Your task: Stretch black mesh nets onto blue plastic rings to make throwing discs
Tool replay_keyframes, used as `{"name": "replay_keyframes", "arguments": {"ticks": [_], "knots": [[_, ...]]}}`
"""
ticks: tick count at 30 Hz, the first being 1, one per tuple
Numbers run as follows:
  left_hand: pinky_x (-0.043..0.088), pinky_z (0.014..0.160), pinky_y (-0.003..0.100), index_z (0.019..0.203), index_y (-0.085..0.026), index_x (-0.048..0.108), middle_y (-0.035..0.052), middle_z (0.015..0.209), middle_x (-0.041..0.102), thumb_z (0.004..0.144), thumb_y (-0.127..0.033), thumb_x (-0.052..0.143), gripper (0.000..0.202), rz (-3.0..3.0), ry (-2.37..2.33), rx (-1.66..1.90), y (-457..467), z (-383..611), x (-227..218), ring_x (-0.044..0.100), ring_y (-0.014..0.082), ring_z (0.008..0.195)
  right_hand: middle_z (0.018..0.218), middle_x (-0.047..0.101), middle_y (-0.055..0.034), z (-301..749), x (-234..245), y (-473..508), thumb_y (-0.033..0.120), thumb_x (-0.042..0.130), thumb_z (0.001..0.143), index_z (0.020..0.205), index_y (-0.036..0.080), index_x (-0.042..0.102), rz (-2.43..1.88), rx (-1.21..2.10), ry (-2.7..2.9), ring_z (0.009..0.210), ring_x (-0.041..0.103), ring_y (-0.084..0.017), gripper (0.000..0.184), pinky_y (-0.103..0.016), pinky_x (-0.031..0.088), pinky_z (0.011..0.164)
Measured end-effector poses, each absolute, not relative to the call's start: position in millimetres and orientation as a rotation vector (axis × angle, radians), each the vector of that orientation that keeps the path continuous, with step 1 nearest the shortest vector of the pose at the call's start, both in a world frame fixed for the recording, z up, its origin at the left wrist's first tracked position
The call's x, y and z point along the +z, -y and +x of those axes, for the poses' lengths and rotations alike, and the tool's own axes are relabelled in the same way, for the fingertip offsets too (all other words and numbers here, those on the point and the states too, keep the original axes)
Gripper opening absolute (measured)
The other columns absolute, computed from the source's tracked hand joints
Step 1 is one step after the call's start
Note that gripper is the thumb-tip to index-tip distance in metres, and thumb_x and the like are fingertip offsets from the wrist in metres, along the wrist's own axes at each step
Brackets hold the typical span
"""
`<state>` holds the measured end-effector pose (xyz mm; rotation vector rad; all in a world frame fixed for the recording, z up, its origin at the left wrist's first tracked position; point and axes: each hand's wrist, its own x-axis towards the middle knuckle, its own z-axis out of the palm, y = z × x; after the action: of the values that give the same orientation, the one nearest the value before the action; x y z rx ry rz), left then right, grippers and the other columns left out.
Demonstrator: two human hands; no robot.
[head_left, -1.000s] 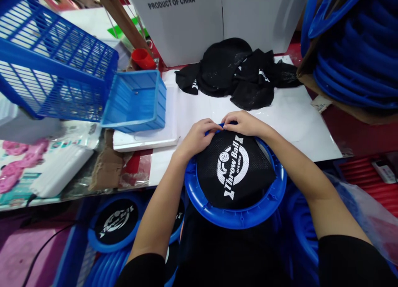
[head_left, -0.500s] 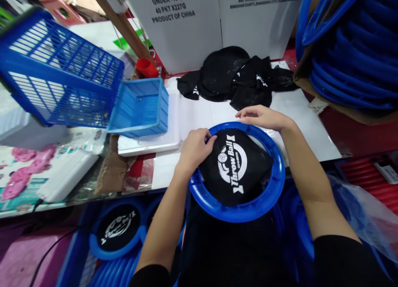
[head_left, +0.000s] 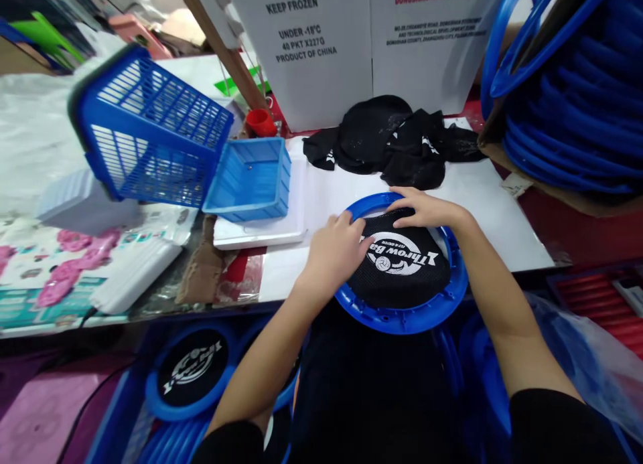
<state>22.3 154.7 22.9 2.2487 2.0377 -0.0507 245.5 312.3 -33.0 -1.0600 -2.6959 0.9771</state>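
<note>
A blue plastic ring [head_left: 402, 320] lies at the table's front edge, overhanging it. Inside sits a black mesh cloth [head_left: 402, 286] with a white "Throw Ball" print; its far edge leaves a gap to the rim. My left hand [head_left: 339, 250] is closed over the ring's left side, thumb on the cloth. At the far rim my right hand [head_left: 424, 208] has its fingers and thumb closed about the cloth's edge. Beyond the ring, a pile of black printed cloths [head_left: 376, 139] rests on the white table sheet.
A light blue bin [head_left: 248, 183] and a tilted blue basket [head_left: 155, 129] stand to the left. Blue rings [head_left: 567, 129] fill a carton at right. White cartons [head_left: 321, 55] block the back. Below the table are a finished-looking disc [head_left: 191, 370] and a pink stool [head_left: 55, 404].
The cloth has turned within the ring, so its print now runs nearly sideways. My right hand has come down onto the cloth's far edge; my left reaches further over the rim.
</note>
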Motion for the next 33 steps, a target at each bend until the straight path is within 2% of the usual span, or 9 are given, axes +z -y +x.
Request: {"name": "replay_keyframes", "arguments": {"ticks": [3,7,10,12,15,17,22,27,33], "knots": [[0.054,0.099,0.048,0.118,-0.017,0.072,0.0204,0.142,0.062,0.099,-0.044,0.072,0.033,2.424,-1.925,0.063,-182,20,0,0.058,0.0403,0.129,0.17,0.046,-0.0106,245,-35,-313,0.039,0.083,0.082,0.111,0.025,0.081,-1.048,0.949,2.66,0.16,0.036,-0.039,0.032,-0.059,0.029,0.132],[0.055,0.099,0.055,0.117,-0.016,0.07,0.0234,0.142,0.06,0.096,-0.048,0.075,0.039,2.317,-1.95,0.201,-185,18,-29,0.057,0.0436,0.128,0.154,0.061,-0.0106,256,-28,-311,0.036,0.08,0.082,0.095,0.025,0.079,-1.063,0.967,2.608,0.144,0.057,-0.038,0.017,-0.055,0.042,0.124],[0.054,0.106,0.057,0.111,-0.016,0.07,0.0224,0.148,0.057,0.096,-0.049,0.076,0.037,2.268,-1.867,0.361,-180,9,-40,0.058,0.0419,0.129,0.148,0.065,-0.0075,267,-21,-307,0.043,0.075,0.088,0.098,0.028,0.081,-1.019,1.02,2.643,0.137,0.061,-0.036,0.019,-0.051,0.046,0.12],[0.053,0.11,0.056,0.107,-0.016,0.07,0.02,0.148,0.057,0.095,-0.046,0.077,0.032,2.263,-1.763,0.439,-182,-1,-43,0.059,0.0395,0.131,0.144,0.066,-0.0086,269,-19,-305,0.046,0.071,0.092,0.103,0.029,0.082,-0.975,1.054,2.675,0.136,0.06,-0.035,0.023,-0.051,0.047,0.119],[0.053,0.112,0.052,0.103,-0.018,0.072,0.0149,0.137,0.063,0.098,-0.032,0.072,0.015,2.234,-1.565,0.56,-192,-19,-43,0.062,0.0328,0.128,0.134,0.069,-0.0106,264,-21,-303,0.042,0.07,0.093,0.1,0.027,0.082,-0.931,1.046,2.68,0.129,0.063,-0.035,0.02,-0.052,0.047,0.117],[0.055,0.109,0.047,0.099,-0.02,0.073,0.0109,0.124,0.068,0.097,-0.025,0.068,0.007,2.168,-1.467,0.645,-198,-31,-39,0.066,0.0272,0.119,0.129,0.071,-0.0098,257,-24,-302,0.037,0.071,0.092,0.093,0.026,0.081,-0.925,1.036,2.645,0.123,0.065,-0.033,0.015,-0.05,0.048,0.115],[0.06,0.091,0.041,0.086,-0.021,0.074,0.0061,0.095,0.077,0.09,-0.029,0.071,0.009,1.833,-1.544,0.77,-203,-44,-33,0.071,0.0241,0.096,0.126,0.075,-0.0092,243,-29,-300,0.03,0.074,0.087,0.085,0.023,0.077,-0.941,1.029,2.448,0.122,0.068,-0.031,0.008,-0.047,0.049,0.113],[0.06,0.092,0.039,0.083,-0.021,0.075,0.0051,0.092,0.081,0.085,-0.034,0.072,0.013,1.614,-1.588,0.872,-199,-43,-36,0.073,0.0236,0.092,0.111,0.08,-0.0076,241,-32,-300,0.032,0.074,0.086,0.085,0.023,0.076,-0.978,1.07,2.29,0.113,0.071,-0.029,0.009,-0.046,0.051,0.107],[0.061,0.089,0.039,0.085,-0.021,0.079,0.006,0.09,0.082,0.081,-0.037,0.075,0.017,1.507,-1.594,0.9,-205,-48,-40,0.074,0.024,0.089,0.102,0.078,-0.0073,238,-36,-301,0.036,0.068,0.087,0.086,0.023,0.076,-0.992,1.034,2.267,0.102,0.071,-0.027,0.015,-0.045,0.052,0.1]]}}
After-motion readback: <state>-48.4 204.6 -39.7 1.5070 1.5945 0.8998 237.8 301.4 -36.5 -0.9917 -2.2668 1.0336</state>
